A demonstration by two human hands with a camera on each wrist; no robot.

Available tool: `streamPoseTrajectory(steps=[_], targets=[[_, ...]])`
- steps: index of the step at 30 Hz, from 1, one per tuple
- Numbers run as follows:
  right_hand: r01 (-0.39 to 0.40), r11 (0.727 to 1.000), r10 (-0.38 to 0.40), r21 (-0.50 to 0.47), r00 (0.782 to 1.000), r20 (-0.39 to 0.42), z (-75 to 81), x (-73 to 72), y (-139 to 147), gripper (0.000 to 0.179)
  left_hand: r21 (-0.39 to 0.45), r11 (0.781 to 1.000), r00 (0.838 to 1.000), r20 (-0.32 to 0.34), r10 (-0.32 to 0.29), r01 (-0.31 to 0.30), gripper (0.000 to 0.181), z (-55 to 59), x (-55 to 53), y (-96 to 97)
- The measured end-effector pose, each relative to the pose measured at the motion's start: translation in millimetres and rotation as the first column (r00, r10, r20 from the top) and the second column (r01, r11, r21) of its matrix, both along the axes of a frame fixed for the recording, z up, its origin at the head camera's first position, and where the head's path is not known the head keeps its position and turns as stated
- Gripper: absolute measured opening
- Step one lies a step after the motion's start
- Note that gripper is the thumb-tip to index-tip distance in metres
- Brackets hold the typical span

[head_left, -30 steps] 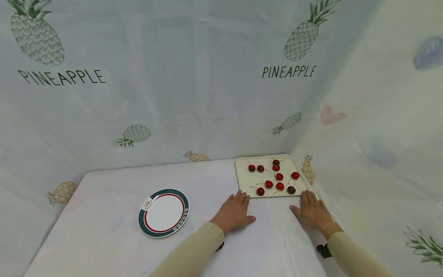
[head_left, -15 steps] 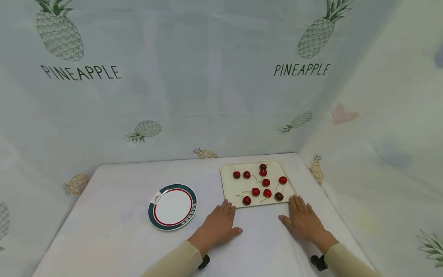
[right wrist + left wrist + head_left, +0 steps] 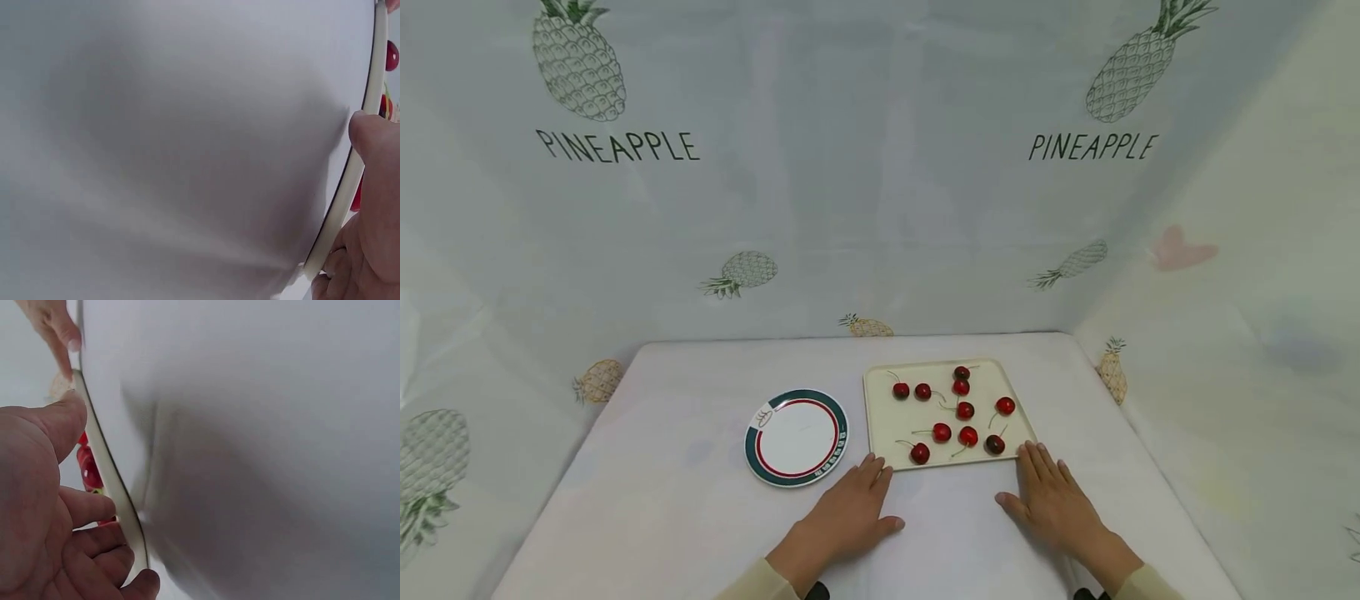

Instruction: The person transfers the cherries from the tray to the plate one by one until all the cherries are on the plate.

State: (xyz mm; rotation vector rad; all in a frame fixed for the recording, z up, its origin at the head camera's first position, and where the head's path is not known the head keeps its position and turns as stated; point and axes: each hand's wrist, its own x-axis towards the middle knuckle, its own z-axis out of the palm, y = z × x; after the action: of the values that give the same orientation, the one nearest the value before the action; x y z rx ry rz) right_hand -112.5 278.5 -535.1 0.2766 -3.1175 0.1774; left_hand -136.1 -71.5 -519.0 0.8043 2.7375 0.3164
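Note:
A cream rectangular tray [image 3: 880, 461] lies on the table with several dark red cherries [image 3: 965, 410] scattered over it, stems attached. My left hand [image 3: 850, 515] is at its near left corner, fingers extended and fingertips at the rim. At the near right corner, my right hand [image 3: 1054, 504] has its fingers pointing forward along the corner. Both thumbs point inward, over the cloth. The left wrist view shows the left fingers [image 3: 94, 509] right against the tray's edge. From the right wrist, the right thumb [image 3: 365, 134] overlaps the pale rim.
Left of the tray stands a round white plate [image 3: 796, 439] with a green rim and a red ring, close to the left fingertips. A white cloth covers the table [image 3: 700, 517]. Pineapple-printed fabric [image 3: 865, 192] hangs behind and along the sides.
The tray, with the cherries on it, has slid from the back right corner toward me and left, nearer the plate. Both hands moved along with it. The head view has turned slightly left.

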Motion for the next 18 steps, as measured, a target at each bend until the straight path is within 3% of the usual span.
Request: streamPoseTrajectory(steps=[10, 18], targets=[[-0.019, 1.000, 0.020, 0.008, 0.999, -0.049, -0.4, 18.4, -12.5, 0.089, 0.050, 0.999, 1.000, 0.015, 0.012, -0.012, 0.080, 0.1, 15.3, -21.6], [-0.030, 1.000, 0.030, -0.006, 0.998, -0.047, -1.6, 25.5, -17.5, 0.088, 0.055, 0.998, 0.999, 0.036, 0.007, -0.009, 0.079, -1.1, 17.6, -32.2]])
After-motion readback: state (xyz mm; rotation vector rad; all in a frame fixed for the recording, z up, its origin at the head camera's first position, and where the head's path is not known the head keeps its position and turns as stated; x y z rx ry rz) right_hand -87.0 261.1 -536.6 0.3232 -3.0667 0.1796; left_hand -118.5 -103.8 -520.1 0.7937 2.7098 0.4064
